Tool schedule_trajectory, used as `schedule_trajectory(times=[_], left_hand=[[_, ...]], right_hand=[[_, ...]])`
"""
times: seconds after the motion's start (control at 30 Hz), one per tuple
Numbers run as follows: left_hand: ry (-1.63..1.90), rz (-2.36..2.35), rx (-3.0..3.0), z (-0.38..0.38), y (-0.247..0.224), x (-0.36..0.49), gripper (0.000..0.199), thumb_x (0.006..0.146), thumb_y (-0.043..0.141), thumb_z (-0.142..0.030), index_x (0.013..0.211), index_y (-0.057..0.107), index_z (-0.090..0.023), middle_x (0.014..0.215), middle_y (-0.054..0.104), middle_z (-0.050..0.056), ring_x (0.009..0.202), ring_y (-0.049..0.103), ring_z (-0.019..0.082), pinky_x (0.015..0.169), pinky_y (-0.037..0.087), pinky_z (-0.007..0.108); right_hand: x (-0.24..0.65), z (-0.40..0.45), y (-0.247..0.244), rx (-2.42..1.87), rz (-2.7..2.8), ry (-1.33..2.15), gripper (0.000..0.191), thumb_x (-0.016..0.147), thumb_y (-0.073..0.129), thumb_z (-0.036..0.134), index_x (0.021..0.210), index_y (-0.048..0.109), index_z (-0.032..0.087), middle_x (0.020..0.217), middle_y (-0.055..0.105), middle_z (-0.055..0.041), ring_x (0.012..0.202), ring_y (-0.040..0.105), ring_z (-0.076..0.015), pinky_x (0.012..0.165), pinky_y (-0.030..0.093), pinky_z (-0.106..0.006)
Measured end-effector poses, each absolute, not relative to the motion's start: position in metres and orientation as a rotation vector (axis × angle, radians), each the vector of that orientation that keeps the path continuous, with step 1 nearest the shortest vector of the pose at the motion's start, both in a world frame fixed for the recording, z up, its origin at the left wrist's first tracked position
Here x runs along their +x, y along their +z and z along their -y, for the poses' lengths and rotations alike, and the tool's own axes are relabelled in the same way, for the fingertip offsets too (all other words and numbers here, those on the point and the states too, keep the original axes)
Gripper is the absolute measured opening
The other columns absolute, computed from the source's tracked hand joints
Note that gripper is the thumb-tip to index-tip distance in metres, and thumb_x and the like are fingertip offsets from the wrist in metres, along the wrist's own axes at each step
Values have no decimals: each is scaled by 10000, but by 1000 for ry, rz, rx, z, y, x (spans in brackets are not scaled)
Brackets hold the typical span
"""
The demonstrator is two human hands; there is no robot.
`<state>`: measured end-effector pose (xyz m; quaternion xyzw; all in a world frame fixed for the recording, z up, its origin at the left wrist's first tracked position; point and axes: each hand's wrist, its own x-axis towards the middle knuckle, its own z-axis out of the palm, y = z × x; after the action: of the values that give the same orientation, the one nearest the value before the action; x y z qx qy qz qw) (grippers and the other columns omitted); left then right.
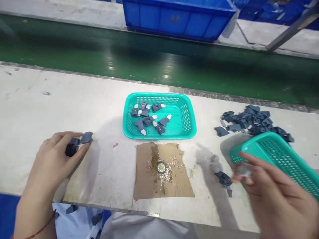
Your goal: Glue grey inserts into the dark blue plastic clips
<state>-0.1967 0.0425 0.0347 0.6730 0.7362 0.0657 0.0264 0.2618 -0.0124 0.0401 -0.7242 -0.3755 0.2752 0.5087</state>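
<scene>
My left hand [56, 157] is closed around dark grey plastic parts [86, 137] above the left of the table. At the right, my right hand [271, 186] pinches a small whitish piece [244, 170], blurred by motion. Just left of those fingers lie a dark grey part [223, 178] and some light grey pieces [215, 162]. A square of brown cardboard [144, 186] lies in front of me, wet with an oily liquid around a small round cap [161, 167]. Behind it, a turquoise basket [184, 134] holds several dark grey parts with white tips [164, 121].
A heap of dark grey parts [256, 119] lies at the right, behind a second turquoise basket [276, 146] that stands tilted. Past the table's far edge runs a green belt [87, 56]. A large blue crate [174, 18] stands beyond it. More parts [96, 219] rest below the near edge.
</scene>
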Motion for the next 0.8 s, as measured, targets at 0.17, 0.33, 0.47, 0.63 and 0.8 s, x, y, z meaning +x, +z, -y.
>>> schedule_trajectory(times=[0.17, 0.33, 0.47, 0.63, 0.8], left_hand=[[265, -2123, 2190, -55, 36, -186, 497, 990, 431, -501, 1262, 679, -166, 1275, 697, 141, 1148, 658, 346, 1050, 482, 472], [238, -2131, 2239, -62, 39, -181, 454, 987, 453, -513, 1039, 751, -174, 1076, 732, 124, 964, 671, 327, 930, 504, 447], [576, -2267, 2026, -52, 51, -154, 350, 984, 508, -422, 1081, 750, -189, 1112, 686, 103, 1052, 637, 303, 896, 493, 385], [1104, -2006, 1111, -30, 56, -124, 262, 924, 621, -378, 1046, 778, -206, 805, 697, 29, 720, 600, 173, 591, 418, 253], [923, -1596, 837, -14, 38, -109, 405, 761, 846, -438, 1092, 791, -212, 840, 750, 38, 750, 647, 170, 679, 488, 236]], right_hand=[[206, -5, 28, -1487, 870, 1170, 273, 790, 844, 496, 838, 815, 229, 703, 742, -64, 548, 684, -170, 551, 601, -286], [187, -10, 20, -1407, 836, 1328, 336, 816, 826, 483, 710, 702, 189, 558, 641, 2, 448, 566, -86, 452, 479, -172], [174, -11, 16, -1474, 859, 1289, 373, 837, 803, 465, 681, 612, 186, 513, 546, 44, 426, 470, -64, 410, 372, -149], [167, -12, 12, -1496, 1124, 1224, 258, 925, 703, 403, 781, 669, 192, 614, 609, 24, 525, 541, -96, 517, 444, -201], [163, -7, 10, -1545, 1423, 1029, 280, 966, 661, 347, 737, 608, 195, 608, 522, 51, 557, 468, -88, 536, 382, -206]])
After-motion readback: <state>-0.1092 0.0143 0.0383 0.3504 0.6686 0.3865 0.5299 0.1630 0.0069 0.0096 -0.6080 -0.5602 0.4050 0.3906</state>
